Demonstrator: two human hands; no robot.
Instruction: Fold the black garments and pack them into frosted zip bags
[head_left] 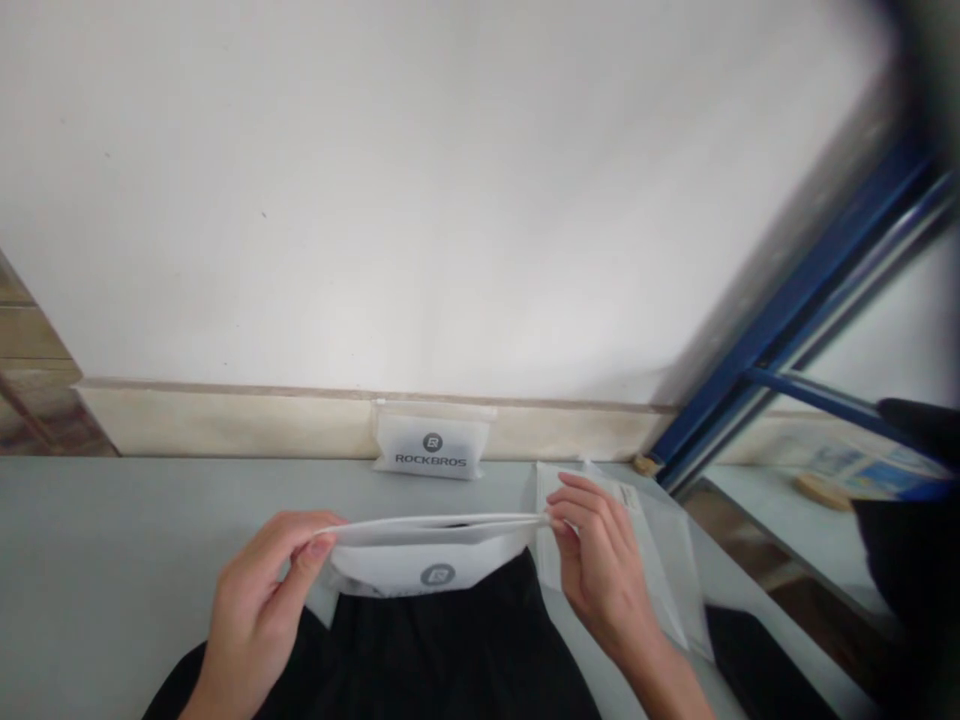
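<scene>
Head view, and both hands are up with a white pouch (427,562), stretched between them over the near side of the gray table (120,560), black clothing (450,650) below it. Left hand (259,600) pinches the left end, thumb against fingers; right hand (604,560) nips the right corner, its other fingers loosely curled. The pouch's mouth shows a narrow gap. Far side: a second pouch (431,440), marked ROCKBROS, stands by the tile strip (225,422). Clear plastic bags (667,555) lie at right, beside and beneath the right hand.
</scene>
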